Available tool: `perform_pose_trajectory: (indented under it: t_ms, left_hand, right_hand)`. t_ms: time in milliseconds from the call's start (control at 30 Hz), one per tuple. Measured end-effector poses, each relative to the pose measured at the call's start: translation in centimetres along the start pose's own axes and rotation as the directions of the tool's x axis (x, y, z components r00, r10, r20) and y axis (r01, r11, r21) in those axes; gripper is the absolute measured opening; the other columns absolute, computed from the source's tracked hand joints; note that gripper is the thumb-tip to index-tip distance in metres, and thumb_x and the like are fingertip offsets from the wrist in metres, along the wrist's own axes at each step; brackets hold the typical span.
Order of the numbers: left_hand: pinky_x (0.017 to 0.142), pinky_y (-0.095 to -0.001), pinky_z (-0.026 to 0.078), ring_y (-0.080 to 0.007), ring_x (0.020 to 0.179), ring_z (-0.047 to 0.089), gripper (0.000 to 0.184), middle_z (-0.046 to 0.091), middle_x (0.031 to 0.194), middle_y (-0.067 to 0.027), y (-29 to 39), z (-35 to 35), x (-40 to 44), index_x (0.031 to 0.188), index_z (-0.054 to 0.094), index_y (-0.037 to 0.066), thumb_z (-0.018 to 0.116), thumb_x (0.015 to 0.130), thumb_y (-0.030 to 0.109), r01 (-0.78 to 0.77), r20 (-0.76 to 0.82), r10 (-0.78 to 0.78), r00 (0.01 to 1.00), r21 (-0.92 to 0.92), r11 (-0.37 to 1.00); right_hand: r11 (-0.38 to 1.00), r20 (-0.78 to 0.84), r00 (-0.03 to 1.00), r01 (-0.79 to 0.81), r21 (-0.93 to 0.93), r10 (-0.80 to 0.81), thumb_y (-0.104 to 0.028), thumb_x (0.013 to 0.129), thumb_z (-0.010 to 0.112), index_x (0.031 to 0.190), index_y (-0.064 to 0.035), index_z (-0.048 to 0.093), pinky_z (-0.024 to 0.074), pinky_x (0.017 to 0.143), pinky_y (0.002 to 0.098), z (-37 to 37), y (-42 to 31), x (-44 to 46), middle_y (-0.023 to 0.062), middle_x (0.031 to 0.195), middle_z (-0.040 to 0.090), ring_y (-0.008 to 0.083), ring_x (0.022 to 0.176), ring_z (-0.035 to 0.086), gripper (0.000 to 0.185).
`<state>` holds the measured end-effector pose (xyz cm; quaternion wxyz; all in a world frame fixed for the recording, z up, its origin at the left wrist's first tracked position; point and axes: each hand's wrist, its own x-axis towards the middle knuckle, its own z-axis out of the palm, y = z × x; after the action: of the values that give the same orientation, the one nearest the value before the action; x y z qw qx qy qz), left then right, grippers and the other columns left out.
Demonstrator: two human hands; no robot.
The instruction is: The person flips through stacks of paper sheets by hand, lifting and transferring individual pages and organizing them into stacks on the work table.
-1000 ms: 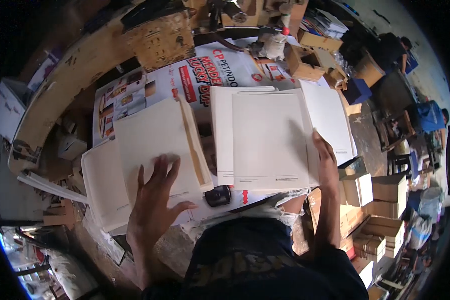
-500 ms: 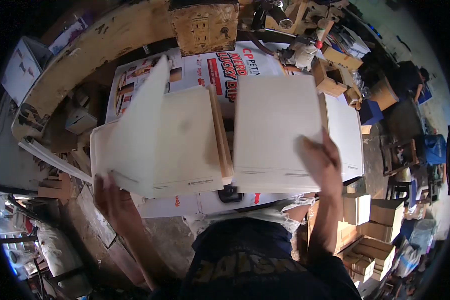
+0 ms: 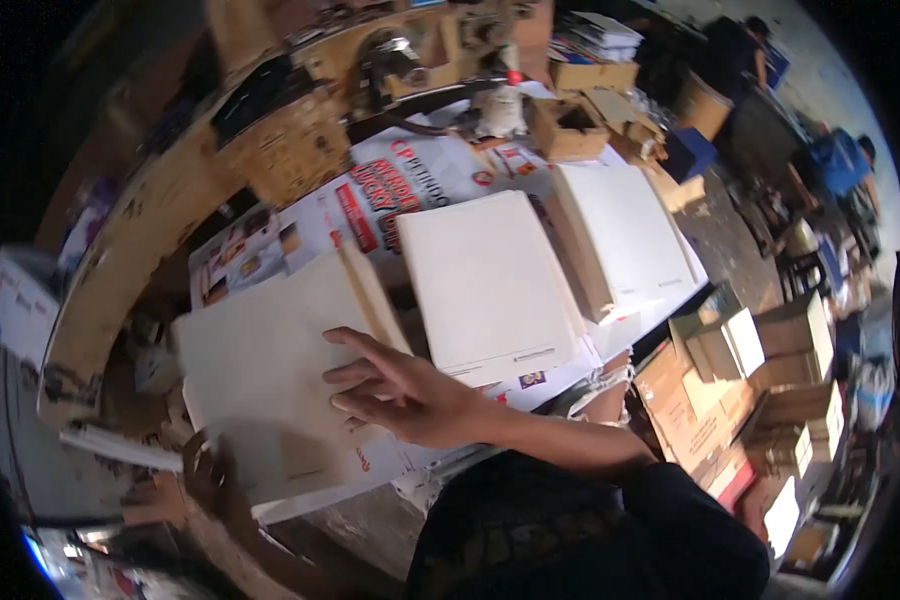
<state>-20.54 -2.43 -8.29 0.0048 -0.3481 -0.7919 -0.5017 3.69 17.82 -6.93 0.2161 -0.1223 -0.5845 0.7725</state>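
Pale paper sheets lie in a left stack (image 3: 260,370), a middle stack (image 3: 485,280) and a right stack (image 3: 625,235). My left hand (image 3: 215,482) is at the lower left edge of the left stack, fingers bent; whether they pinch a sheet is not clear. Over the right part of the left stack is my right hand (image 3: 400,392), its fingers apart and nothing held between them. Small print runs along the bottom edge of the middle stack's top sheet. A printed banner (image 3: 370,205) lies beneath the stacks.
A worn wooden box (image 3: 285,150) and a machine part (image 3: 395,65) stand behind the banner. Small wooden box (image 3: 567,130) sits at the back right. Cartons (image 3: 725,345) are stacked at the right. A co-worker (image 3: 735,60) is in the far background.
My right hand has moved left from the middle stack to the left stack. The sheet that was lifted at my left hand now lies down. The view has turned.
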Motion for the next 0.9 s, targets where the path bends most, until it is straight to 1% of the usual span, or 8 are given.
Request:
perform_pose_trajectory:
  t_ms: [100, 133, 300, 400, 467, 600, 767, 900]
  left_hand:
    - [0.068, -0.0248, 0.046, -0.0132, 0.078, 0.055, 0.038, 0.062, 0.093, -0.0081, -4.3, -2.5, 0.9, 0.115, 0.054, -0.002, 0.069, 0.084, 0.014, 0.263, -0.136, -0.256, 0.957, 0.035, 0.964]
    - [0.065, -0.0257, 0.047, -0.0134, 0.074, 0.055, 0.042, 0.063, 0.09, -0.0098, -12.1, -3.7, 1.2, 0.114, 0.055, -0.003, 0.071, 0.084, 0.02, 0.069, -0.149, -0.066, 0.987, 0.019, 0.997]
    - [0.07, -0.0317, 0.049, -0.0204, 0.079, 0.058, 0.042, 0.062, 0.095, -0.0157, -19.4, -5.4, 1.4, 0.114, 0.055, -0.004, 0.07, 0.085, 0.022, 0.248, 0.004, -0.27, 0.963, 0.382, 0.89]
    - [0.094, -0.0366, 0.044, -0.0262, 0.112, 0.053, 0.051, 0.054, 0.127, -0.0165, -14.1, -4.0, 1.1, 0.13, 0.048, 0.002, 0.067, 0.087, 0.021, 0.118, 0.008, -0.14, 0.99, 0.49, 0.864]
    - [0.083, -0.0397, 0.048, -0.0307, 0.101, 0.057, 0.042, 0.058, 0.117, -0.0178, -5.3, 1.1, 1.2, 0.124, 0.051, 0.001, 0.064, 0.086, 0.015, -0.202, -0.16, 0.366, 0.917, 0.603, 0.772]
    - [0.089, -0.0352, 0.045, -0.0234, 0.1, 0.059, 0.029, 0.063, 0.109, -0.0109, 13.6, 11.7, -1.4, 0.111, 0.061, 0.002, 0.061, 0.09, 0.021, -0.395, 0.133, 0.372, 0.918, 0.257, 0.882]
    - [0.08, -0.0357, 0.049, -0.0294, 0.091, 0.062, 0.024, 0.063, 0.096, -0.0126, 20.5, 22.0, -5.0, 0.098, 0.063, 0.002, 0.071, 0.077, 0.011, -0.568, 0.655, 0.571, 0.495, -0.253, 0.783]
    - [0.075, -0.0347, 0.05, -0.0281, 0.088, 0.064, 0.021, 0.064, 0.092, -0.013, 20.5, 24.3, -4.1, 0.096, 0.063, 0.0, 0.069, 0.079, 0.012, -0.535, 0.823, 0.46, 0.333, -0.236, 0.811]
  right_hand:
    - [0.874, -0.076, 0.938, 0.284, -0.395, -0.339, 0.0, 0.088, 0.059, 0.128, -0.0044, 0.049, 0.0522, 0.076, 0.0254, -5.5, -2.3, -2.8, 0.0073, 0.116, 0.06, 0.0149, 0.104, 0.06, 0.041]
    - [0.848, -0.164, 0.914, 0.26, -0.462, -0.37, 0.001, 0.085, 0.061, 0.121, -0.004, 0.056, 0.0518, 0.075, 0.0255, -7.6, -3.8, -4.0, 0.0062, 0.114, 0.061, 0.0159, 0.104, 0.06, 0.036]
    - [0.312, -0.415, 0.507, -0.279, -0.908, -0.755, -0.02, 0.075, 0.074, 0.108, 0.0024, 0.06, 0.0451, 0.091, 0.0376, -20.9, -5.1, -10.6, 0.022, 0.106, 0.063, 0.0343, 0.101, 0.06, 0.042]
    - [0.106, -0.569, 0.422, -0.732, -0.673, -0.706, -0.03, 0.078, 0.072, 0.116, -0.0011, 0.06, 0.0408, 0.097, 0.0472, -27.2, -3.9, -16.3, 0.0222, 0.125, 0.055, 0.0393, 0.118, 0.049, 0.05]
    - [0.192, -0.711, 0.402, -0.779, -0.596, -0.577, -0.03, 0.08, 0.07, 0.119, -0.0049, 0.06, 0.0378, 0.099, 0.049, -27.8, -3.9, -18.2, 0.0221, 0.129, 0.052, 0.042, 0.122, 0.043, 0.048]
    - [-0.041, -0.495, 0.457, -0.764, -0.644, -0.739, -0.025, 0.085, 0.065, 0.121, -0.0085, 0.061, 0.0345, 0.103, 0.0486, -28.1, -2.7, -18.7, 0.0207, 0.13, 0.052, 0.0412, 0.121, 0.045, 0.04]
    - [0.029, -0.449, 0.415, -0.708, -0.706, -0.791, -0.012, 0.081, 0.066, 0.11, -0.0039, 0.065, 0.0444, 0.092, 0.0423, -26.3, -5.0, -17.6, 0.0197, 0.122, 0.057, 0.0326, 0.113, 0.053, 0.03]
    - [0.666, -0.757, 0.382, -0.365, -0.651, -0.531, -0.011, 0.088, 0.064, 0.105, 0.003, 0.064, 0.0504, 0.075, 0.028, -24.7, -8.0, -19.3, 0.0094, 0.1, 0.067, 0.0176, 0.085, 0.064, 0.022]
